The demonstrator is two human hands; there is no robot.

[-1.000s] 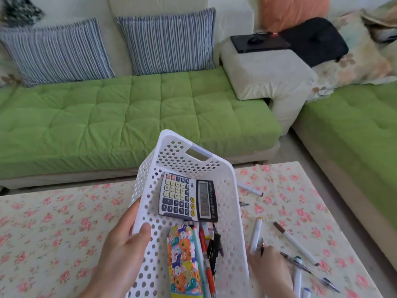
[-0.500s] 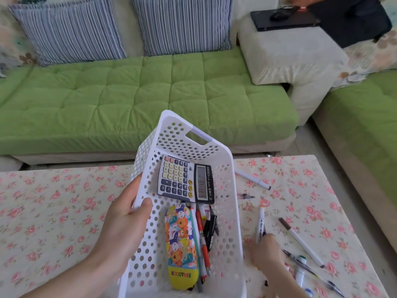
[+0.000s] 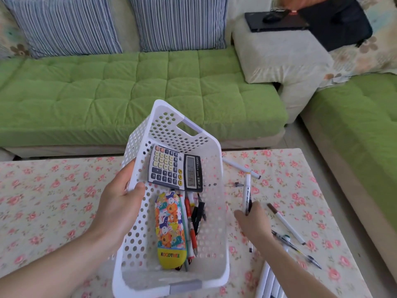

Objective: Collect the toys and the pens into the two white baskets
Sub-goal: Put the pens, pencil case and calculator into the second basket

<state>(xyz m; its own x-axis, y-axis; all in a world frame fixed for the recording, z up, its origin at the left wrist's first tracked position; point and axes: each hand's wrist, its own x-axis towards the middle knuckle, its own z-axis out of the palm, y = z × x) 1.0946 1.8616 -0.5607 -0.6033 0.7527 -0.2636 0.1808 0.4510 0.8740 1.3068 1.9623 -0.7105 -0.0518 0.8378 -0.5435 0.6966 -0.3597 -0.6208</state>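
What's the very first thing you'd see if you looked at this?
In the middle, the left hand grips a tilted white basket over the flowery table. Inside lie a calculator and a bright animal-print pencil case beside some pens. To its right, the right hand pinches a white marker, with loose pens scattered nearby.

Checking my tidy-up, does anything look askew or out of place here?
The white basket is tilted, far end raised, with the left hand gripping its left wall. Inside lies a calculator, neither toy nor pen. Several pens lie loose on the table to its right. The right hand holds a marker.
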